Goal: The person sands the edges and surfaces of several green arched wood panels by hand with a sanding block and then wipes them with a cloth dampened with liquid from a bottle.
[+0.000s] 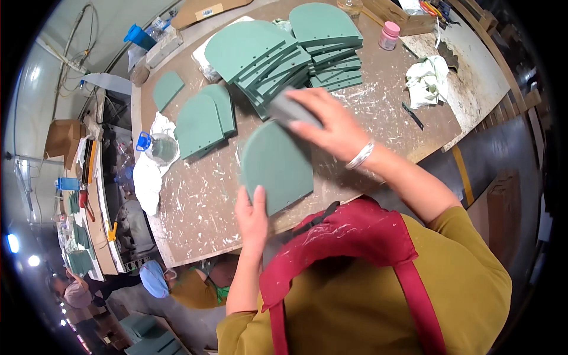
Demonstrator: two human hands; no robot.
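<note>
A green board (pixel 277 165) with a rounded top edge lies on the brown worktable in front of me. At its lower left corner my left hand (pixel 252 220) grips the edge, thumb on top. In my right hand (pixel 335 125) is a grey sanding block (pixel 294 109), blurred by motion, at the board's curved far edge. My right fingers are wrapped round the block. Just beyond it stands a stack of similar green boards (pixel 251 50), with small holes along their straight edges. A second stack (pixel 325 26) rises to its right.
More green boards (pixel 202 121) lie at the left, near a clear jug with a blue cap (pixel 161 148) on a white cloth (pixel 147 183). A pink-capped jar (pixel 389 36) and a crumpled white rag (pixel 427 81) sit at the right. Another person in a blue cap (pixel 155 279) is beyond the table's left edge.
</note>
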